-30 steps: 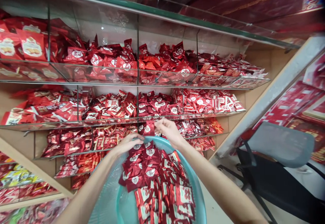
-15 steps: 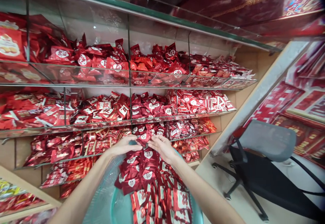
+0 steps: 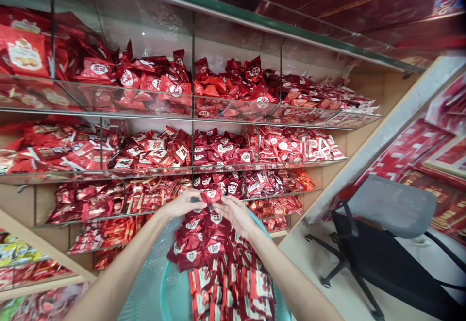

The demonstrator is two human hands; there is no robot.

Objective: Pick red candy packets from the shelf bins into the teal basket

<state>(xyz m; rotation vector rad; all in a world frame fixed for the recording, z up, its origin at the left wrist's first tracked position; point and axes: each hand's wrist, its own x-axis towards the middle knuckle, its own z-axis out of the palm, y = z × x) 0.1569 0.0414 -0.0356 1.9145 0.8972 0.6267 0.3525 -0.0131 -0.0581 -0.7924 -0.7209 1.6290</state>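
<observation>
Between my two hands is a small dark red candy packet (image 3: 211, 195) with a pale heart-shaped label. My left hand (image 3: 185, 202) pinches its left end, and the fingers of my right hand (image 3: 233, 212) close on its right end. Just below lie dark red packets (image 3: 204, 238) with the same heart labels, set in rows. Nearer me, brighter red and cream packets (image 3: 233, 287) stand packed side by side. All of them rest in a turquoise plastic basket (image 3: 165, 287), under my forearms.
Ahead, glass-fronted shelves (image 3: 145, 169) hold many red packets in divided bins. To the right stands a black and grey office chair (image 3: 389, 209) on the pale floor (image 3: 302, 272). A glass shelf edge (image 3: 255, 17) crosses above. Wooden racks (image 3: 47, 248) are at lower left.
The view has shifted slightly, so the shelves sit a little further right and higher. My hands still hold the packet, its label now turned more squarely toward me.
</observation>
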